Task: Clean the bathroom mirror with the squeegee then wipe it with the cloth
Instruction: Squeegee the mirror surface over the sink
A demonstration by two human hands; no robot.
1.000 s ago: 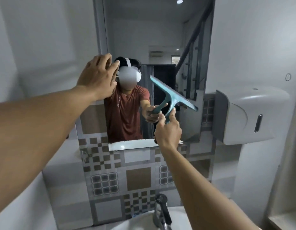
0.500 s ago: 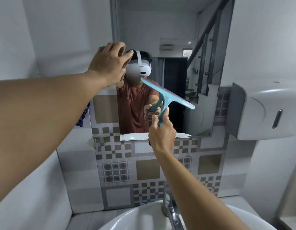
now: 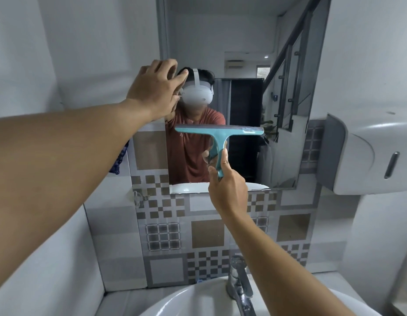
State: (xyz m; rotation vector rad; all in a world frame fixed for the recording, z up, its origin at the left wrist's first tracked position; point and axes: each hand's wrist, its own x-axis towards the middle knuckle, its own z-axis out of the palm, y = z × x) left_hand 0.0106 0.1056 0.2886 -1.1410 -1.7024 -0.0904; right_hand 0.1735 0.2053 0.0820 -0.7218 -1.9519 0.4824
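The squeegee (image 3: 219,133) blade, tilted down to the right a second ago, now lies level across the mirror (image 3: 289,110). The right hand (image 3: 227,190) grips the handle from below. The left hand (image 3: 155,87) sits higher on the mirror's left edge.

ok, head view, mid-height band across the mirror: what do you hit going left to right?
left hand at the mirror's left edge → squeegee held by the right hand → bare mirror glass → white wall dispenser.
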